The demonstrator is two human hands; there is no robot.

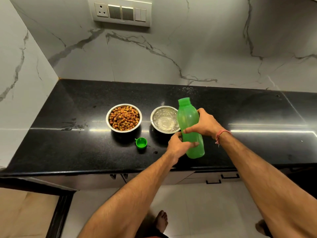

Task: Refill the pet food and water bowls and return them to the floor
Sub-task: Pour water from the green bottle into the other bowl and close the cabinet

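Note:
Two steel bowls stand side by side on the black counter (85,152). The left bowl (123,118) is heaped with brown kibble. The right bowl (163,119) holds clear water. A green plastic bottle (188,121) stands upright just right of the water bowl, its mouth uncapped. My right hand (204,124) grips the bottle's middle from the right. My left hand (180,145) holds its lower part from the left. The bottle's green cap (141,143) lies upside down on the counter in front of the bowls.
Small water spills lie on the counter at the left (73,125) and near the cap. A marble wall with a switch panel (121,12) rises behind. Cabinet handles (221,178) sit below the counter edge; my bare feet stand on the white floor.

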